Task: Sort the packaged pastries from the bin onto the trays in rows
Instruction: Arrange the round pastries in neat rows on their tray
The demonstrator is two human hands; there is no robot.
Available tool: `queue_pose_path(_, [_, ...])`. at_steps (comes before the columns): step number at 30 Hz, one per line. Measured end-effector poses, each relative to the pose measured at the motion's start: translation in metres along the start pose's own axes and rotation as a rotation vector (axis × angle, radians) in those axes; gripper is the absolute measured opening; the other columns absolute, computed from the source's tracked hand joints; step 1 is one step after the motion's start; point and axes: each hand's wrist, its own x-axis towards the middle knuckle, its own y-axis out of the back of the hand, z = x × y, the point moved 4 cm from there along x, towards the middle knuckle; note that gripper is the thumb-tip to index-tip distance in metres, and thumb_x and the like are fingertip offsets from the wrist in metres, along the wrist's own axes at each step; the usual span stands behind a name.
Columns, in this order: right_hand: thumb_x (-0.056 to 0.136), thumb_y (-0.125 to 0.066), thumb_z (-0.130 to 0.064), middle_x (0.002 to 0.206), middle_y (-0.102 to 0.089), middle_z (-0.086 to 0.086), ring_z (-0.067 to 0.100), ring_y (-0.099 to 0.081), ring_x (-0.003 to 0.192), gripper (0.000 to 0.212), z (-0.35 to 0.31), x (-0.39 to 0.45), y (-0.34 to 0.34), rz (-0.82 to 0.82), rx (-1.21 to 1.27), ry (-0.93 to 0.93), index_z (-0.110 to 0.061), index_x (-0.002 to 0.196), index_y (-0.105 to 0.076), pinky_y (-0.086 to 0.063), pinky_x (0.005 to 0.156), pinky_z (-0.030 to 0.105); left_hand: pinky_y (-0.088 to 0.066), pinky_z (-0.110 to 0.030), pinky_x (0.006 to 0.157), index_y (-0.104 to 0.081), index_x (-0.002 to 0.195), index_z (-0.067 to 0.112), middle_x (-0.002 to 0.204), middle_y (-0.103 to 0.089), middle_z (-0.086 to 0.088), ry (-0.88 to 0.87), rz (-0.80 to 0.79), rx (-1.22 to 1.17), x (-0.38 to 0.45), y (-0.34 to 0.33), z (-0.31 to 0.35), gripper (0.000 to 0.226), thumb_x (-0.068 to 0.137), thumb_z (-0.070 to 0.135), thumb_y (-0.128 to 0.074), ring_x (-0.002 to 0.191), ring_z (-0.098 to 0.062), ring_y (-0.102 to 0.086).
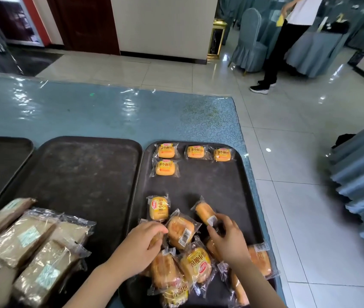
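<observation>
The right grip (227, 238) pinches a wrapped pastry (205, 213) by its end, tilted above the heap (189, 261) of packets at the near end of the right tray (216, 185). The left grip (138, 245) curls round another packet at the heap's left edge. Four pastries (166, 167) lie in rows at the tray's far end. Paler wrapped cakes (32, 247) lie on the middle tray (83, 174), on the table (87, 112).

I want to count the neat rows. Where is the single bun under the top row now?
In the head view, that bun lies on the right tray, at its far left, directly below the leftmost bun of the top row.
</observation>
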Motion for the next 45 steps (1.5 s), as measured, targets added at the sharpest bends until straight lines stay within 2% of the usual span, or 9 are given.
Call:
queue_pose_path(3, [0.09,-0.062,-0.043,0.099,-0.067,-0.018,0.003,-0.064,0.094,0.022,0.002,-0.011,0.013,0.091,0.255,-0.06,-0.039,0.112,-0.058,-0.049,0.075,0.019,-0.03,-0.02,0.111,-0.053,0.126,0.04,0.13,-0.045,0.029,-0.011,-0.012,0.011,-0.004,-0.002,0.0,0.031,0.098,0.027,-0.048,0.127,0.01,-0.034])
queue_pose_path(9, [0.098,-0.051,-0.031,0.101,-0.071,-0.007,0.007,-0.066,0.096,0.018,-0.012,-0.037,0.04,0.038,0.601,-0.092,-0.029,0.109,-0.065,-0.051,0.086,0.028,-0.038,-0.015,0.101,-0.051,0.122,0.044,0.123,-0.047,0.031,0.015,0.014,-0.071,-0.01,0.008,0.014,0.029,0.099,0.027,-0.048,0.12,0.014,-0.039])
queue_pose_path(12, [0.101,-0.044,-0.022,0.092,-0.075,-0.002,0.012,-0.07,0.088,0.027,-0.026,-0.057,0.048,-0.1,0.615,-0.103,-0.022,0.097,-0.07,-0.053,0.084,0.028,-0.036,-0.01,0.094,-0.049,0.122,0.05,0.124,-0.048,0.035,0.04,0.026,-0.193,-0.01,0.012,0.028,0.029,0.1,0.033,-0.047,0.119,0.018,-0.039])
queue_pose_path(15, [0.101,-0.041,-0.017,0.089,-0.075,0.006,0.021,-0.07,0.088,0.032,-0.034,-0.07,0.044,-0.207,0.64,-0.127,-0.015,0.093,-0.073,-0.055,0.084,0.034,-0.033,-0.017,0.105,-0.046,0.131,0.047,0.13,-0.048,0.036,0.067,0.023,-0.397,-0.009,0.014,0.041,0.035,0.099,0.032,-0.05,0.124,0.017,-0.039])
queue_pose_path(19, [0.086,-0.048,-0.031,0.088,-0.072,0.017,0.028,-0.069,0.086,0.041,-0.035,-0.076,0.025,-0.291,0.651,-0.139,0.002,0.093,-0.07,-0.056,0.084,0.038,-0.034,-0.018,0.107,-0.044,0.137,0.041,0.135,-0.047,0.032,0.116,0.001,-0.601,-0.007,0.014,0.051,0.042,0.097,0.032,-0.054,0.127,0.013,-0.041])
queue_pose_path(27, [0.07,-0.054,-0.048,0.08,-0.07,0.019,0.023,-0.065,0.074,0.052,-0.044,-0.081,0.014,-0.336,0.676,-0.119,0.001,0.079,-0.069,-0.053,0.07,0.031,-0.054,-0.031,0.092,-0.065,0.113,0.032,0.113,-0.067,0.014,0.167,0.031,-0.694,-0.014,0.009,0.053,0.023,0.091,0.028,-0.065,0.109,-0.003,-0.062])
queue_pose_path(32, [0.085,-0.063,-0.056,0.089,-0.07,0.015,0.028,-0.067,0.082,0.041,-0.054,-0.083,0.022,-0.225,0.789,0.013,-0.018,0.098,-0.071,-0.057,0.079,0.043,-0.058,-0.032,0.083,-0.064,0.102,0.016,0.098,-0.072,0.002,0.321,0.166,-0.828,-0.012,0.01,0.049,0.015,0.088,0.021,-0.069,0.096,-0.013,-0.069])
queue_pose_path(36, [0.091,-0.067,-0.026,0.09,-0.071,0.012,0.021,-0.066,0.083,0.008,-0.062,-0.088,0.027,-0.109,0.777,0.174,-0.02,0.096,-0.07,-0.054,0.078,0.038,-0.059,-0.036,0.082,-0.062,0.103,0.009,0.096,-0.074,-0.002,0.365,0.21,-0.942,-0.012,0.011,0.052,0.017,0.09,0.02,-0.066,0.094,-0.016,-0.071])
queue_pose_path(45, [0.089,-0.067,-0.011,0.084,-0.075,0.005,0.021,-0.071,0.083,0.009,-0.053,-0.084,0.028,0.113,0.743,0.084,-0.014,0.085,-0.075,-0.056,0.082,0.046,-0.058,-0.032,0.082,-0.065,0.102,0.008,0.097,-0.074,-0.005,0.36,0.278,-0.998,-0.014,0.003,0.057,0.017,0.097,0.021,-0.056,0.093,-0.016,-0.071])
